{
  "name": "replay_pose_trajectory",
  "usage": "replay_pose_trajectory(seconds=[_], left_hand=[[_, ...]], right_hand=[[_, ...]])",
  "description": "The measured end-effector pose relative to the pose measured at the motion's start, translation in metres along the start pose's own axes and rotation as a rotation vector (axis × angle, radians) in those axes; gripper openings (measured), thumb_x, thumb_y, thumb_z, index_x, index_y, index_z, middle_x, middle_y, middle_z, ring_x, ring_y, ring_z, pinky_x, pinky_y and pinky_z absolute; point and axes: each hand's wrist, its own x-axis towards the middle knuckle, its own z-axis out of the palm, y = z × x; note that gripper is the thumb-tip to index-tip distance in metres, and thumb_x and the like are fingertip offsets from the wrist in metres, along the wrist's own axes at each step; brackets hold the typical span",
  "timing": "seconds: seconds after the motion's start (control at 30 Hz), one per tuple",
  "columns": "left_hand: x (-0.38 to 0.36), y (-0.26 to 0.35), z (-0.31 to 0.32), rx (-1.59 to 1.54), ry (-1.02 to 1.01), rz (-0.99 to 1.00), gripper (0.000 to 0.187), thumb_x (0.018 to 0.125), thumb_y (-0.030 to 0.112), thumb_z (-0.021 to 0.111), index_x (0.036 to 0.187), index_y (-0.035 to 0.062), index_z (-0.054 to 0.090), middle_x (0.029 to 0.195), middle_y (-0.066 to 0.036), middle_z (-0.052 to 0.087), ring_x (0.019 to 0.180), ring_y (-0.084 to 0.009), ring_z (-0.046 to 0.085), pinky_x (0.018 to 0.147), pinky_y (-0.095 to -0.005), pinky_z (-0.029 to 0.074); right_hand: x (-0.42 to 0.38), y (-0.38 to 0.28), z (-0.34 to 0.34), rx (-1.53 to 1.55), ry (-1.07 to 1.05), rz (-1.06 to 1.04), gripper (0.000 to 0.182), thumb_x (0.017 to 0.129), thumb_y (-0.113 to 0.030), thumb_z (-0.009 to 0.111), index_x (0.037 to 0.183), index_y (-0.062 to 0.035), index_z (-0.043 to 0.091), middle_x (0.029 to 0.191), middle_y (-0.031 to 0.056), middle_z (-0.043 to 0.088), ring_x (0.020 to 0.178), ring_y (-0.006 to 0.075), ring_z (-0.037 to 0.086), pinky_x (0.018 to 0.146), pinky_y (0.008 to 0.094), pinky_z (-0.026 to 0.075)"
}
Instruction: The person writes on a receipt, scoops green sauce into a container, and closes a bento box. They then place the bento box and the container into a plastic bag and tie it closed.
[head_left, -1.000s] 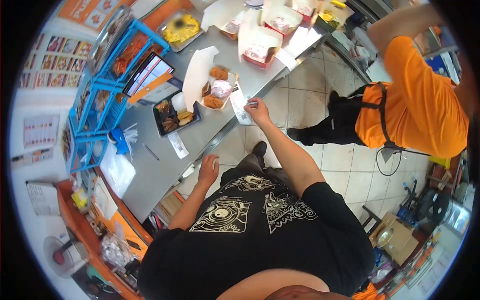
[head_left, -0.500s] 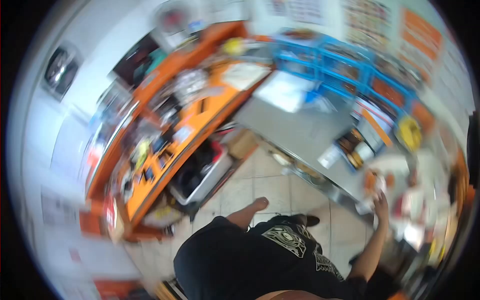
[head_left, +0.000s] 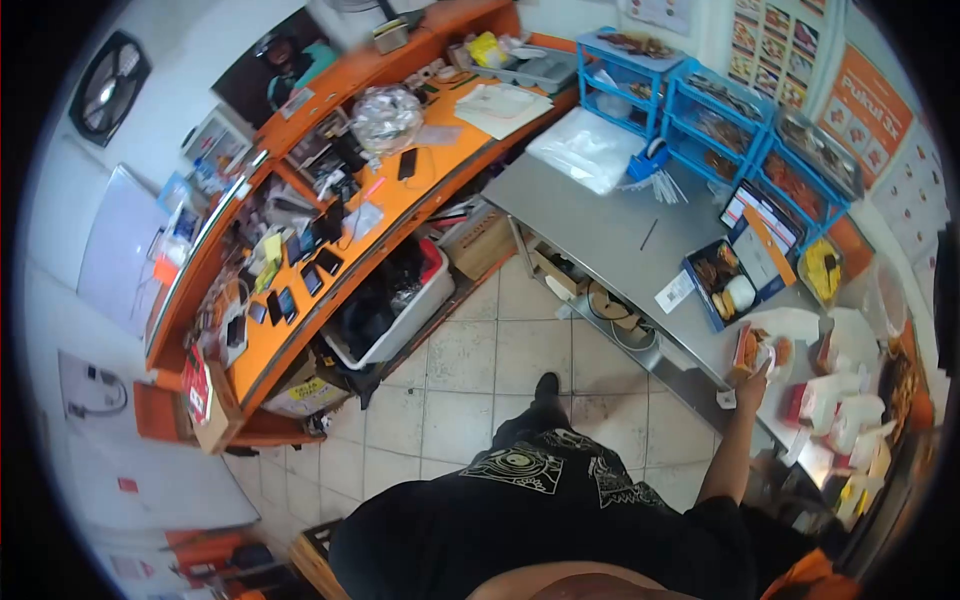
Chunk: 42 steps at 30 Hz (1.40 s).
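Observation:
My right hand [head_left: 752, 388] reaches forward at the right, over the corner of the steel table [head_left: 600, 225]. Its fingers are closed on something small and whitish that I cannot make out. Just beyond the fingertips is an orange-brown food piece [head_left: 783, 351], with an open carton of food [head_left: 747, 350] to its left. A blue box [head_left: 735, 283] with its lid up holds fried-looking food and a white lump, farther up the table. My left hand is out of view.
Blue racks [head_left: 715, 125] with trays of food line the back. White and red cartons [head_left: 818, 400] stand at the right. Phones and bags lie on the orange counter [head_left: 385, 210] at left, above a white bin [head_left: 395, 330]. A shoe [head_left: 547, 385] shows on the tiled floor.
The view has shifted and become sharper. My left hand, seen before over the floor, has gone out of view. My right hand stays by the food carton.

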Motion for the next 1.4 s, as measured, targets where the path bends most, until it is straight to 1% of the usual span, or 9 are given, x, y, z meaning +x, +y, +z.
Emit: replay_pose_trajectory(seconds=[0.23, 0.37, 0.5, 0.67, 0.73, 0.83, 1.2, 1.27, 1.4], left_hand=[[0.133, 0.018, -0.158, 0.223, -0.226, 0.223, 0.018, 0.089, 0.018, 0.053, 0.083, 0.0018, 0.059, 0.083, -0.018, 0.062, 0.08, -0.0318, 0.059, 0.081, -0.0427, 0.049], [0.206, 0.082, -0.249, 0.285, -0.198, 0.293, 0.016, 0.089, 0.014, 0.054, 0.08, 0.001, 0.058, 0.079, -0.018, 0.061, 0.077, -0.0298, 0.059, 0.08, -0.0407, 0.049], [0.234, 0.199, -0.293, 0.42, -0.088, 0.352, 0.015, 0.089, 0.01, 0.054, 0.077, 0.0002, 0.056, 0.075, -0.018, 0.06, 0.073, -0.0279, 0.058, 0.079, -0.0386, 0.05], [0.198, 0.395, -0.174, -0.135, -0.375, 1.405, 0.034, 0.082, 0.019, 0.062, 0.114, 0.0081, 0.064, 0.115, -0.016, 0.063, 0.111, -0.0306, 0.058, 0.096, -0.0412, 0.045], [0.125, 0.498, -0.1, 0.345, -0.549, 1.403, 0.033, 0.078, 0.02, 0.061, 0.107, 0.005, 0.065, 0.113, -0.018, 0.063, 0.107, -0.0353, 0.057, 0.095, -0.0447, 0.044], [0.075, 0.576, 0.057, 0.439, -0.387, 2.002, 0.067, 0.08, 0.032, 0.062, 0.138, 0.0047, 0.043, 0.145, -0.018, 0.039, 0.137, -0.0341, 0.032, 0.112, -0.0467, 0.028], [0.069, 0.679, 0.233, 0.622, 0.393, 1.683, 0.067, 0.087, 0.033, 0.059, 0.14, 0.0001, 0.035, 0.142, -0.018, 0.038, 0.133, -0.0346, 0.035, 0.112, -0.044, 0.027], [0.079, 0.688, 0.232, 0.146, -0.113, 1.452, 0.063, 0.085, 0.027, 0.058, 0.138, 0.0011, 0.037, 0.138, -0.02, 0.041, 0.128, -0.0361, 0.04, 0.108, -0.0442, 0.032], [0.042, 0.704, 0.182, 0.62, -0.037, 1.454, 0.067, 0.082, 0.029, 0.063, 0.138, -0.0002, 0.04, 0.141, -0.02, 0.04, 0.131, -0.0346, 0.038, 0.11, -0.0447, 0.029]], right_hand=[[0.004, -0.015, -0.018, -0.04, -0.177, 0.62, 0.042, 0.089, -0.031, 0.05, 0.12, -0.004, 0.058, 0.111, 0.0228, 0.065, 0.104, 0.0354, 0.064, 0.087, 0.0464, 0.05], [0.003, -0.009, -0.009, -0.16, -0.167, 0.702, 0.067, 0.092, -0.033, 0.047, 0.15, -0.0102, 0.023, 0.119, 0.0233, 0.061, 0.108, 0.0378, 0.061, 0.09, 0.0498, 0.048], [-0.019, -0.008, 0.0, -0.063, 0.053, 0.631, 0.054, 0.093, -0.024, 0.045, 0.145, -0.0123, 0.037, 0.117, 0.0251, 0.06, 0.107, 0.0392, 0.06, 0.092, 0.0485, 0.047], [-0.064, 0.173, 0.098, 0.208, 0.501, 0.268, 0.046, 0.092, -0.014, 0.043, 0.136, 0.0004, 0.047, 0.113, 0.0288, 0.062, 0.098, 0.0447, 0.061, 0.087, 0.0471, 0.05], [-0.038, 0.014, -0.012, -0.131, 0.211, 0.247, 0.059, 0.087, -0.014, 0.06, 0.142, -0.0057, 0.04, 0.138, 0.0266, 0.045, 0.125, 0.0447, 0.045, 0.103, 0.0464, 0.041], [-0.024, 0.051, -0.007, -0.144, 0.052, -0.04, 0.03, 0.085, -0.007, 0.061, 0.114, -0.0029, 0.055, 0.119, 0.0209, 0.055, 0.11, 0.0397, 0.053, 0.095, 0.0463, 0.044], [0.01, 0.058, -0.043, -0.059, 0.019, -0.297, 0.01, 0.084, -0.005, 0.062, 0.094, -0.0049, 0.061, 0.093, 0.0149, 0.06, 0.092, 0.0353, 0.057, 0.079, 0.0445, 0.047], [0.01, 0.075, -0.03, -0.091, 0.109, -0.358, 0.018, 0.085, -0.007, 0.062, 0.102, -0.0072, 0.063, 0.094, 0.0147, 0.061, 0.092, 0.0351, 0.058, 0.081, 0.0443, 0.048], [0.015, 0.075, -0.035, -0.05, 0.066, -0.241, 0.016, 0.082, -0.008, 0.067, 0.098, -0.0074, 0.065, 0.094, 0.013, 0.061, 0.091, 0.033, 0.06, 0.076, 0.0417, 0.05]])
